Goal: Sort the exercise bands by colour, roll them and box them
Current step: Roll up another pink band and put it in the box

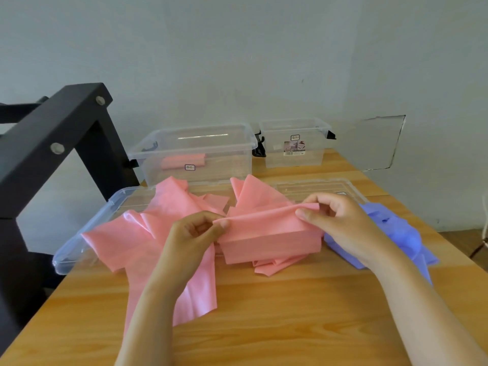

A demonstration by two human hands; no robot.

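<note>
Fingers of the left hand (pixel 196 231) and the right hand (pixel 340 220) are closed in a pinch on the upper edge of a smooth, glossy pink rubber exercise band (pixel 266 233). Its long axis runs left to right, the right end slightly higher. It hangs folded over the wooden table (pixel 264 313), above loose pink bands (pixel 158 228), beside a crumpled purple band (pixel 396 233).

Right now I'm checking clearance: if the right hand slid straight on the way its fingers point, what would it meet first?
The right hand points left along the pink band it pinches. It would probably meet the left hand first, which pinches the same fold.
</note>
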